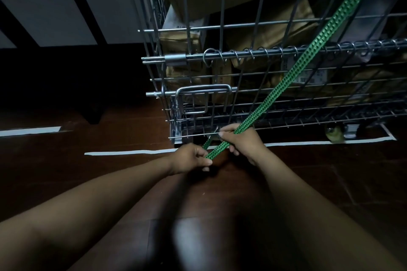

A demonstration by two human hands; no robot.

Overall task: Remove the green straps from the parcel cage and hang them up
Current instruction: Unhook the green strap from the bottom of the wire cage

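While the wire parcel cage point(253, 55) is standing loaded with brown parcels point(293, 26), the job is looking only begun: one green strap point(308, 59) is running taut and diagonal across the cage front, from the upper right down to its base, and nothing is hanging up yet. It is showing flat, woven, dimpled webbing. The right hand point(242, 141) is closing around it low down; the left hand point(189, 158) is pinching its doubled end just below.
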